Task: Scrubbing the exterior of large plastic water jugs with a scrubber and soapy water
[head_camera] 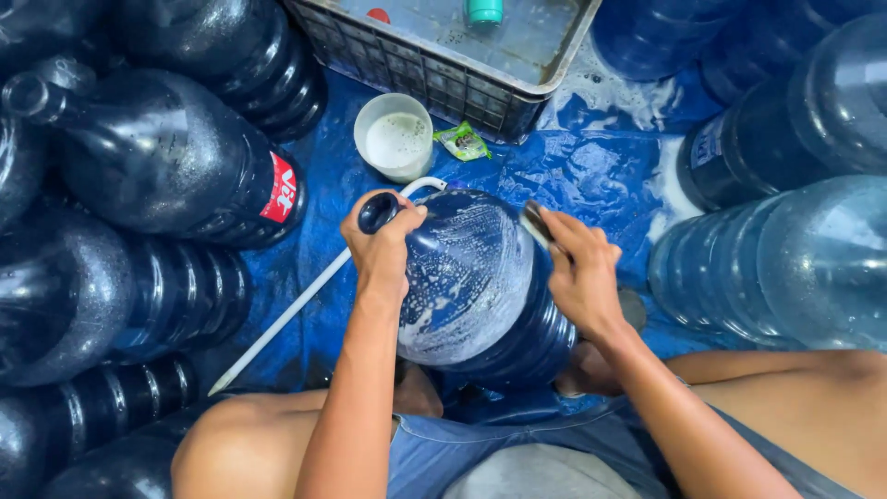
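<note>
A large dark blue water jug (476,286), covered in soap foam, lies tilted between my knees with its neck pointing away and to the left. My left hand (381,242) grips the jug's neck just below the open mouth. My right hand (580,270) presses a small dark scrubbing pad (534,222) against the jug's upper right side.
A white cup of foamy liquid (394,137) and a small green sachet (462,141) lie beyond the jug on the blue tarp (591,166). A white pipe (296,305) runs diagonally at left. A grey plastic crate (434,69) sits behind. Several big jugs crowd left (166,157) and right (785,268).
</note>
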